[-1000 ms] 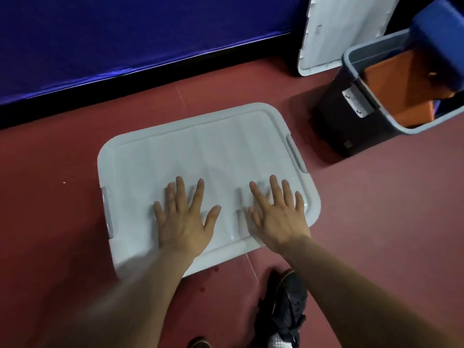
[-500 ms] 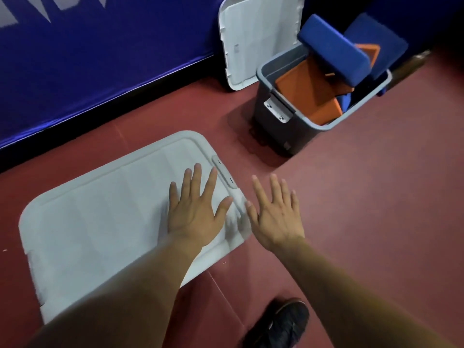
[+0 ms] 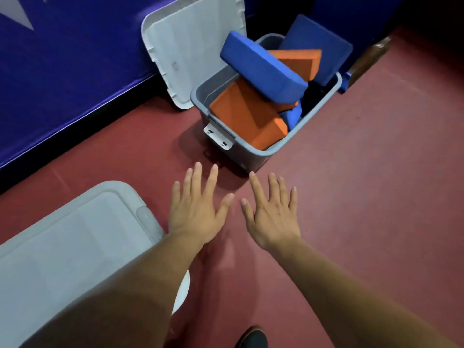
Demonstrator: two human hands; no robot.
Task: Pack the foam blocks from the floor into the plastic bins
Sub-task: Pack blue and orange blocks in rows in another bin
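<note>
Two empty hands, left hand (image 3: 198, 212), right hand (image 3: 272, 216), over red floor (image 3: 364, 197); blue wall (image 3: 75, 71) behind.

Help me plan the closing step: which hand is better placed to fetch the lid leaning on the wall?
Probably left. The left hand is on the same side as the lid, left of the open bin; the right hand would cross over. Both are empty.

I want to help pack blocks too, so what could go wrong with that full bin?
The long blue block lies tilted across the open grey bin, sticking above the rim, so it might slide out if the bin is bumped. The orange blocks also pile high, so the loose lid leaning on the wall probably will not close until they are rearranged. Both hands, left hand and right hand, are open and empty.
</note>
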